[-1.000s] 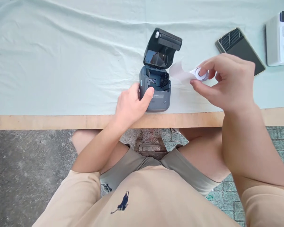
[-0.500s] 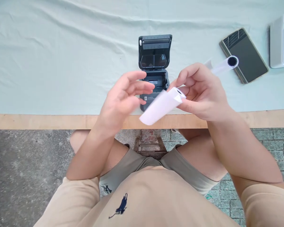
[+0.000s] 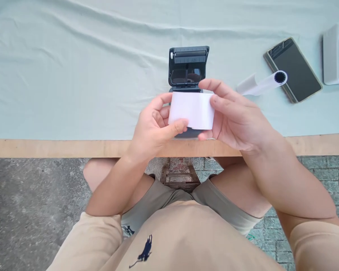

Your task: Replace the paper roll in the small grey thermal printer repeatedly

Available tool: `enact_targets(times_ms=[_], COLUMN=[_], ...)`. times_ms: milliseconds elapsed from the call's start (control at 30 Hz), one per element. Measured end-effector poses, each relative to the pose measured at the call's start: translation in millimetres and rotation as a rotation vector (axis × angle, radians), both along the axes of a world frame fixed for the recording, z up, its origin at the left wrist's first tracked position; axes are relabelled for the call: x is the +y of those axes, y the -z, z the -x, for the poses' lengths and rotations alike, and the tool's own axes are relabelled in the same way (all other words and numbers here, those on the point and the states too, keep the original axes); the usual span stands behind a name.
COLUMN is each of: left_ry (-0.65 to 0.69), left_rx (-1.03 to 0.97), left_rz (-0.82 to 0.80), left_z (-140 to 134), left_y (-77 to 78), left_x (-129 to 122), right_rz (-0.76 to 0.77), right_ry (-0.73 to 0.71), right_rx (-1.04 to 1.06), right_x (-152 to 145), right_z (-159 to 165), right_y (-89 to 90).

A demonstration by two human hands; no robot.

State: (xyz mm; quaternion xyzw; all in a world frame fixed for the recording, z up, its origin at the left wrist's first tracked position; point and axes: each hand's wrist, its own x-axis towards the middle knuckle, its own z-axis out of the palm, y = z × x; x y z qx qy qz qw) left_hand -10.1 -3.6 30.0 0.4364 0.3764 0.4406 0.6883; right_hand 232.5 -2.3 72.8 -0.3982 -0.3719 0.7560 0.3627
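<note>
A white paper roll [image 3: 196,109] is held between both hands, with its loose end spread toward the left. My left hand [image 3: 154,126] pinches that loose end, thumb in front and fingers behind. On the other side my right hand [image 3: 234,113] grips the rolled part between thumb and fingers. Behind the paper stands a small dark label printer [image 3: 188,67] with its lid raised, showing a roller in the lid. The paper and my hands hide most of the printer's body.
Right of my hands lies a second white roll [image 3: 267,83] with a dark core, its end touching a phone [image 3: 296,69]. A white box [image 3: 335,56] stands at the far right. The wooden table edge [image 3: 73,148] runs along the front of the pale cloth [image 3: 73,75].
The paper roll has turned from slanted to level, its outer face now toward me. My left hand has moved in from apart and closed on the loose end.
</note>
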Motion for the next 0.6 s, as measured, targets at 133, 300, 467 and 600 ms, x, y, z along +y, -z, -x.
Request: enact_targets(times_ms=[133, 300, 467, 600], left_ry=[-0.123, -0.146, -0.171, -0.140], left_rx=[0.067, 0.098, 0.099, 0.050], left_rz=[0.105, 0.160, 0.144, 0.168], left_z=[-5.1, -7.6, -5.7, -4.5], left_y=[-15.2, -27.5, -18.7, -21.0], left_x=[-1.7, -4.6, -1.8, 3.1], right_rz=[-0.111, -0.337, -0.483, -0.556], right_ry=[-0.004, -0.008, 0.076, 0.166], right_rx=[-0.015, -0.138, -0.320, -0.399], right_x=[4.4, 5.0, 4.2, 5.1], right_z=[2.9, 2.5, 1.6, 3.3], right_y=[6.9, 17.7, 24.4, 25.0])
